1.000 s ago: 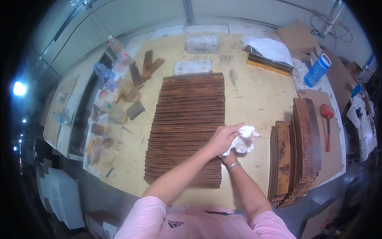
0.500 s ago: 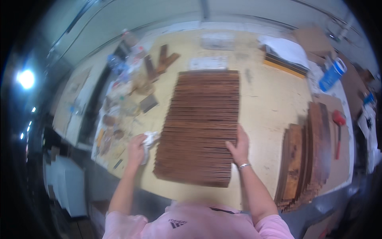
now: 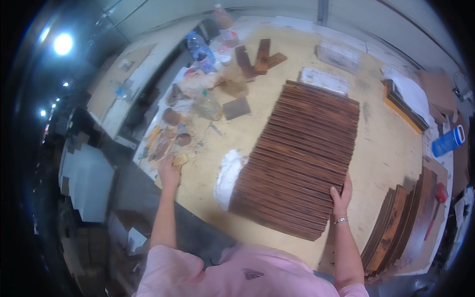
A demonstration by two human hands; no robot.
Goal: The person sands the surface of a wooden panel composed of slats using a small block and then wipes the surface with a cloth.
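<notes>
A row of dark brown wooden strips [image 3: 302, 153] lies packed side by side on the table, tilted to the right. My right hand [image 3: 340, 199] grips its right edge near the front, thumb on top and fingers along the side. At the table's left edge, my left hand [image 3: 169, 172] reaches with fingers stretched out, partly hidden, beside a small yellowish block [image 3: 180, 159]; I see nothing held in it. A crumpled white cloth [image 3: 228, 179] rests against the left side of the strips.
Clear plastic bottles [image 3: 200, 52], cups and bags crowd the table's left side. Loose wood pieces [image 3: 262, 57] lie at the back. More boards [image 3: 396, 222] stand at the right, near a red-headed tool [image 3: 440, 193] and a blue bottle [image 3: 448, 141].
My left hand has let go of the white cloth and moved left to the table's edge. The view has turned, so the strips appear farther right and slanted. My right hand stays on them.
</notes>
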